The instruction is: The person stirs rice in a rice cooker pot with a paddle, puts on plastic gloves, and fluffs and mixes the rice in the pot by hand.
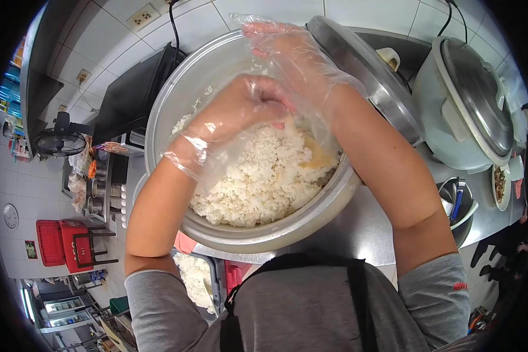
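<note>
A big round metal pot (264,237) holds a heap of white rice (264,176), with a browner patch on its right side. Clear plastic gloves cover both hands. My left hand (255,100) is over the pot above the rice, its fingers curled together near the thumb; whatever lies between them is too small to name. Higher up, at the pot's far rim, my right hand (281,44) has its fingers stretched out inside the loose plastic, with nothing seen in it.
Behind the right forearm leans a metal lid (369,76). A lidded rice cooker (457,111) stands at the right, near a bowl with utensils (457,205) and a plate of food (501,186). Below the pot sits a bin of rice (195,281). A black appliance (132,94) is at the left.
</note>
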Demonstrator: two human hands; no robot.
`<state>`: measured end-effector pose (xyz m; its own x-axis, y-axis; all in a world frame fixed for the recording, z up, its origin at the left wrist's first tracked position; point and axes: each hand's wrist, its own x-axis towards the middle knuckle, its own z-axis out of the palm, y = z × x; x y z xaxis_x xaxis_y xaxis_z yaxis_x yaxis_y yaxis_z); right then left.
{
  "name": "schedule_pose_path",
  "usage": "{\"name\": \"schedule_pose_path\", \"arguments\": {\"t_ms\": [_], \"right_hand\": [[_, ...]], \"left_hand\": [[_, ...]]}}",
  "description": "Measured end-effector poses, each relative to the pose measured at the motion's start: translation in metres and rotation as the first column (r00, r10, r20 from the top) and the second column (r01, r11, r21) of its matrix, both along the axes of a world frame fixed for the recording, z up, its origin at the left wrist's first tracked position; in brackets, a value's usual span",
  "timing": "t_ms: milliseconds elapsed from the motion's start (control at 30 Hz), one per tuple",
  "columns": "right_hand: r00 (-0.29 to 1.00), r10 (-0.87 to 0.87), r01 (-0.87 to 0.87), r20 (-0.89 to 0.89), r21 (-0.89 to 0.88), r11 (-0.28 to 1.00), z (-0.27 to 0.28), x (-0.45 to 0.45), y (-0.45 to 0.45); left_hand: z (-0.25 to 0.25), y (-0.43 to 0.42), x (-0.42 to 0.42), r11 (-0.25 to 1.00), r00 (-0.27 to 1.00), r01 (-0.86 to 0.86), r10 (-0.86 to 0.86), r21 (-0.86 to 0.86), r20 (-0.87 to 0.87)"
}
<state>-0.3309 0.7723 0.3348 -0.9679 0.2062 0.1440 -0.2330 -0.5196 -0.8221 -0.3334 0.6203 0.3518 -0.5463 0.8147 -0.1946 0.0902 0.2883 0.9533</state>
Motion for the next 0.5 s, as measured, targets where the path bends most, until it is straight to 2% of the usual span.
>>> {"name": "schedule_pose_path", "arguments": {"t_ms": [67, 167, 233, 300, 367, 467, 500], "right_hand": [[1.000, 0.024, -0.024, -0.004, 0.004, 1.000, -0.001, -0.001, 0.002], [0.999, 0.048, -0.048, -0.009, 0.009, 0.999, 0.001, -0.002, 0.003], [0.998, 0.063, -0.063, -0.014, 0.012, 0.998, 0.002, -0.002, 0.004], [0.997, 0.075, -0.075, -0.016, 0.014, 0.997, 0.002, -0.002, 0.005], [0.996, 0.086, -0.085, -0.016, 0.020, 0.996, 0.002, -0.002, 0.006], [0.993, 0.113, -0.113, -0.014, 0.028, 0.993, 0.001, 0.000, 0.007], [0.993, 0.119, -0.119, -0.013, 0.031, 0.992, 0.001, 0.001, 0.007]], "left_hand": [[0.007, -0.001, 0.008, 0.994, 0.992, -0.100, 0.097, 0.036, 0.082], [0.004, -0.010, 0.011, 0.993, 0.938, -0.117, 0.098, 0.036, 0.333], [-0.012, -0.022, 0.011, 0.976, 0.917, -0.090, 0.004, 0.196, 0.399], [-0.018, -0.022, 0.010, 0.993, 0.939, -0.014, -0.028, 0.118, 0.344], [-0.014, -0.011, 0.011, 0.974, 0.985, 0.074, -0.038, -0.215, 0.168], [-0.030, -0.006, 0.018, 0.953, 0.945, 0.175, -0.233, -0.245, -0.230], [-0.023, 0.001, 0.028, 0.907, 0.866, 0.104, -0.285, -0.409, -0.411]]}}
